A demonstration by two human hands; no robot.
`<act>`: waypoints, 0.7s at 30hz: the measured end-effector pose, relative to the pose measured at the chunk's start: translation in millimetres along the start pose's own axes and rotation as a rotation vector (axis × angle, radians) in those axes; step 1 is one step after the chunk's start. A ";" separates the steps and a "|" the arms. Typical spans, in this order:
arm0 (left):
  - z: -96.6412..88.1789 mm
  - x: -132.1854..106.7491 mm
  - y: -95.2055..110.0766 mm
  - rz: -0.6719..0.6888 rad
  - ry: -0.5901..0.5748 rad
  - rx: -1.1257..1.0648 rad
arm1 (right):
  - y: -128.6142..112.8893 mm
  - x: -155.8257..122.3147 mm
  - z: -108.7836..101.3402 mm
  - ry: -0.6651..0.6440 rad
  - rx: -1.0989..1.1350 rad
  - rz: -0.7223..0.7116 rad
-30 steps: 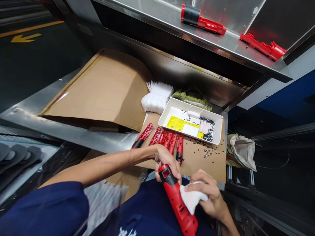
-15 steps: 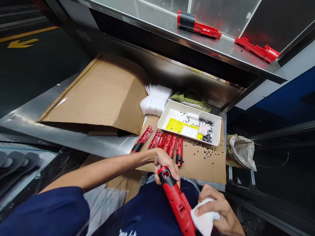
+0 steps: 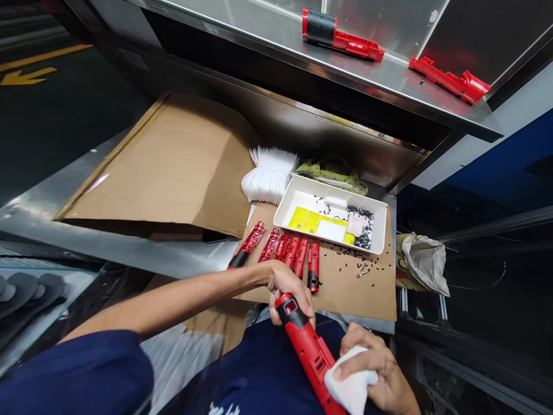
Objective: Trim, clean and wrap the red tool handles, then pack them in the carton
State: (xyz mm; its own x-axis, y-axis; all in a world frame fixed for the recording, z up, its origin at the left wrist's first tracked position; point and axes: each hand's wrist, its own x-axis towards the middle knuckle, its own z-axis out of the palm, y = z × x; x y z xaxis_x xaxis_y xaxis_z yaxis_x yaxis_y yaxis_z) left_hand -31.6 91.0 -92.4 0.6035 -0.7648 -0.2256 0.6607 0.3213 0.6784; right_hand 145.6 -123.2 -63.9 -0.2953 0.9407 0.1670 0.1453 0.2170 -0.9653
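My left hand [image 3: 290, 288] is closed round the black-banded end of a red plastic tool housing [image 3: 307, 350], which slants down toward my lap. Bunched in my right hand [image 3: 375, 363] is a white wipe [image 3: 351, 381], pressed against the lower part of the housing. The far end of the housing runs out of the picture. Beyond my left hand, several more red housings [image 3: 291, 251] lie in a row on a cardboard sheet [image 3: 345, 294]. The nearest of them is a red and black housing [image 3: 314, 266].
A white tray [image 3: 280, 216] holds small black parts and yellow labels. Behind it are a stack of white wipes [image 3: 268, 181] and a green bag [image 3: 332, 176]. A large cardboard box [image 3: 173, 167] stands left. Two red housing pieces [image 3: 358, 45] rest on the metal shelf [image 3: 276, 43].
My right hand and the wipe have shifted slightly left and up along the housing. My left hand keeps its hold. The whole view has moved a little.
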 end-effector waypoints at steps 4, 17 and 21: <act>2.9 -0.7 -0.6 -0.010 0.014 -0.040 | 0.0 -1.5 -3.3 0.062 -0.049 0.014; 3.1 1.2 -2.9 0.003 0.003 -0.015 | 0.2 -10.6 -0.7 0.030 -0.120 0.060; 1.8 0.4 -5.5 0.003 -0.017 -0.014 | -3.3 -7.4 -1.9 0.020 -0.138 0.067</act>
State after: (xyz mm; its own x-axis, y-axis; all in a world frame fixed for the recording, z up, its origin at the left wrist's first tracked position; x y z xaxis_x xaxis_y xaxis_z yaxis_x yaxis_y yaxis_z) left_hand -35.7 87.9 -94.9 0.5982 -0.7729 -0.2115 0.6651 0.3317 0.6690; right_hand 149.1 -130.4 -61.6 -0.2617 0.9590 0.1088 0.2932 0.1864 -0.9377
